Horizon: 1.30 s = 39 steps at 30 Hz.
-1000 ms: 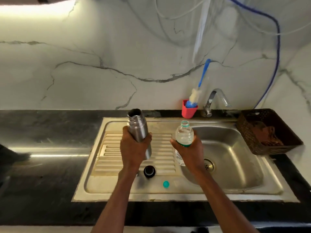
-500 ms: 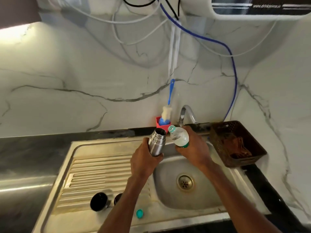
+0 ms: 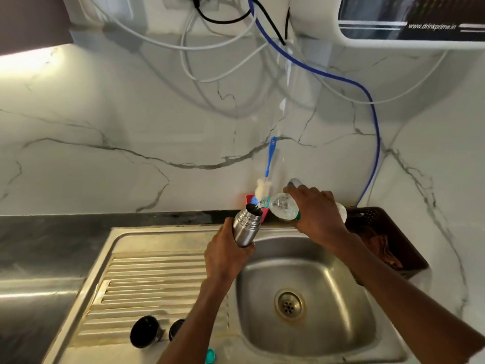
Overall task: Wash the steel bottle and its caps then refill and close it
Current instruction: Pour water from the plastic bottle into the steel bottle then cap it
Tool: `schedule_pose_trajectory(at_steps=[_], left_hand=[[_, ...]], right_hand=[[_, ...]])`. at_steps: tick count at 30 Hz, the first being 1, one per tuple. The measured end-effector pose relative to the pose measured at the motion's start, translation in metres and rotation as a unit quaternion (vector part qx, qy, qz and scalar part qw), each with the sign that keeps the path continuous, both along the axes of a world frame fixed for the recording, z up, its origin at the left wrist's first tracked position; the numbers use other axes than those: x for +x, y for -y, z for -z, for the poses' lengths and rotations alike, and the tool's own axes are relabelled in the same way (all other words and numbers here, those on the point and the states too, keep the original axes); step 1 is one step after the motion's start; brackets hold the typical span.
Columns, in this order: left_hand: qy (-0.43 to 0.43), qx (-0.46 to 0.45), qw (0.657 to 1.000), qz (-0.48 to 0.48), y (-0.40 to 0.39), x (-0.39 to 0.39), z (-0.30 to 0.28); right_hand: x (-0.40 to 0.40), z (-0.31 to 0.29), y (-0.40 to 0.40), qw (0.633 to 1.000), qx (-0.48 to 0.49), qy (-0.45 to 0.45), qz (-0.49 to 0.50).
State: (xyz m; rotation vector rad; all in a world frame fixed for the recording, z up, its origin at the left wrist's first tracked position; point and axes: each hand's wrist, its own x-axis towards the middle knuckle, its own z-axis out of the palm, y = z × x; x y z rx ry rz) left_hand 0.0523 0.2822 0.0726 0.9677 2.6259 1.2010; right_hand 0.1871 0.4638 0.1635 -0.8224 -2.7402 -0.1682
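A steel sink (image 3: 168,274) with a ribbed draining board is set into a dark tabletop (image 3: 52,232) below a marble wall. Over the basin, the left hand (image 3: 225,254) grips the open steel bottle (image 3: 246,224), upright and slightly tilted. The right hand (image 3: 319,215) grips a plastic bottle (image 3: 282,207) tipped sideways, its mouth at the steel bottle's opening. Two dark caps (image 3: 145,331) and a small teal cap (image 3: 210,355) rest on the draining board's near edge.

Plastic bottle (image 3: 284,209) tipped onto steel bottle (image 3: 246,224) mouth
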Motion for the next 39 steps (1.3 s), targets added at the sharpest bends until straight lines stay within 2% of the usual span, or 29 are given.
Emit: schedule_pose_trajectory(at_steps=[39], left_hand=[[0.026,-0.005,1.0,-0.007,-0.019,0.013,0.014]], right_hand=[[0.013,-0.014,-0.037,0.997,0.071,-0.007,-0.009]])
